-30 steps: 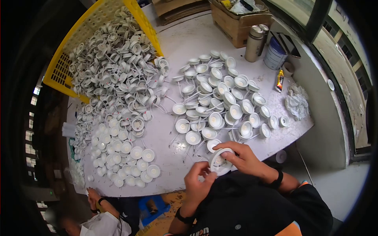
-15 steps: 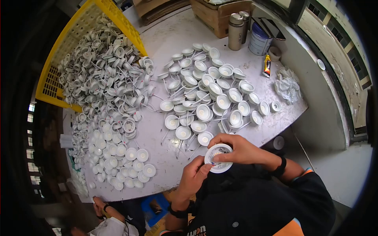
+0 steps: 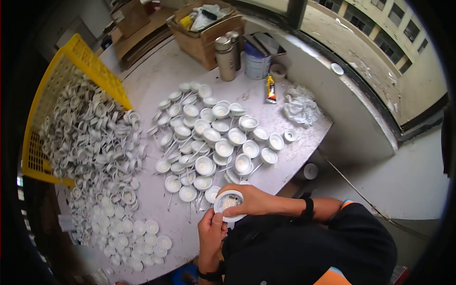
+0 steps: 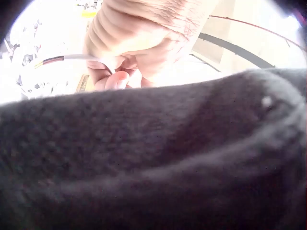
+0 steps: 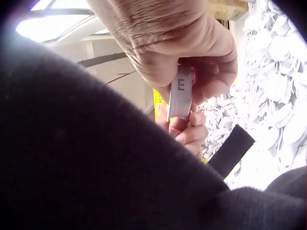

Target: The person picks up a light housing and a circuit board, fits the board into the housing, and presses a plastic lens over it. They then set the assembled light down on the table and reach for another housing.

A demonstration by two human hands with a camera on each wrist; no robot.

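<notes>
A round white lamp housing (image 3: 229, 205) with small parts inside is held up in front of the dark shirt. My right hand (image 3: 256, 201) grips its rim from the right, thumb over the inside. From below left, my left hand (image 3: 210, 233) pinches near its lower edge. In the left wrist view the left hand (image 4: 144, 38) has curled fingers at a white cable (image 4: 79, 57) with dark and reddish wire ends. The right wrist view shows the housing's side (image 5: 181, 93) marked with a letter, between thumb and fingers of the right hand (image 5: 182, 43).
Many white lamp housings (image 3: 223, 147) with cables lie in the table's middle. A yellow crate (image 3: 90, 61) spills more at left, with flatter discs (image 3: 164, 242) below. Behind are a cardboard box (image 3: 204, 42), a flask (image 3: 225, 59), a tub (image 3: 257, 64), a yellow tube (image 3: 270, 90) and crumpled plastic (image 3: 302, 107).
The head view has turned right, so the table contents shift left. The housing stays between both hands, its inside facing up toward the camera, more than one second ago.
</notes>
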